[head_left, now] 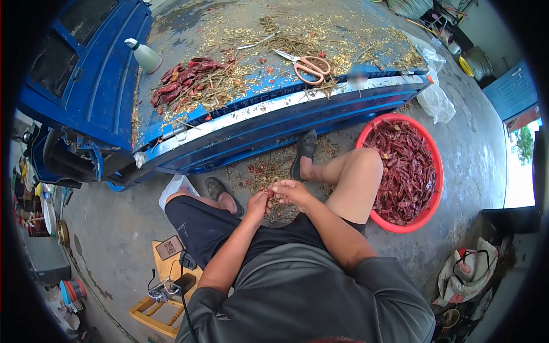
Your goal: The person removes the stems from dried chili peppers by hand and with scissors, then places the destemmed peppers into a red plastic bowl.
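My left hand and my right hand meet between my knees, fingers closed. A small red dried chili shows between them, mostly hidden by the fingers. The left fingers pinch it, and the right fingertips press together at its upper end. To my right stands a red basin full of dark red dried chilies. Another small pile of dried chilies lies on the blue truck bed ahead, beside stems and scattered seeds.
Scissors with pink handles rest near the truck bed's edge. A pale green bottle stands by the cab. Plant scraps litter the floor by my feet. A wooden chair holding a phone is at my left.
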A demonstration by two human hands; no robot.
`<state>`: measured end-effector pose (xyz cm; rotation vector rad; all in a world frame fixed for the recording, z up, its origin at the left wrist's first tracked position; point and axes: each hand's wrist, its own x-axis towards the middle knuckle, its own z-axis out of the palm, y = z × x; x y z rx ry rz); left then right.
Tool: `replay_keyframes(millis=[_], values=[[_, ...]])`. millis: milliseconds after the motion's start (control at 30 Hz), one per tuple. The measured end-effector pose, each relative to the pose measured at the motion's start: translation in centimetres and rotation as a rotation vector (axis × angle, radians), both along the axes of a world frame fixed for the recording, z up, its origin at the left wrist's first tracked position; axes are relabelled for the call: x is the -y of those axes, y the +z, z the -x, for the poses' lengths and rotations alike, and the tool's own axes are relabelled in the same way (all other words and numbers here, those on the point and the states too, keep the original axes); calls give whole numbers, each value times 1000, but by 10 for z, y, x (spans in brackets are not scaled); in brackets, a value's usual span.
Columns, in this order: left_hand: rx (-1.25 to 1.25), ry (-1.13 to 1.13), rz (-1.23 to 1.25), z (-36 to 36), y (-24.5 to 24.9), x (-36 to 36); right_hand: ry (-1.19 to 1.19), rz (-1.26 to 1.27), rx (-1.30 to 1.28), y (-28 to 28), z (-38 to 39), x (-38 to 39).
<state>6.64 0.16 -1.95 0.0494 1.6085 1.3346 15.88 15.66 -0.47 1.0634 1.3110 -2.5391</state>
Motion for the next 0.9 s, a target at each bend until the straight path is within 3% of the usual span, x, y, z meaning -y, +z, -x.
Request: replay_keyframes(millis=[133, 300, 367, 500, 667, 767, 900], values=[[5, -17, 14, -8, 8, -4, 49, -81, 188, -11, 1, 5], [30, -13, -10, -7, 14, -7, 109, -142, 160, -13, 5, 3], [57, 18, -14, -6, 14, -9, -3, 2, 181, -5, 7, 3], [82, 56, -62, -3, 8, -11, -101, 57, 127, -6, 16, 11], [177, 84, -105, -1, 19, -13, -108, 89, 44, -8, 18, 6], [191, 85, -160, -3, 20, -12, -147, 239, -96, -32, 16, -3], [199, 136, -192, 2, 21, -16, -191, 239, -24, -19, 22, -6]])
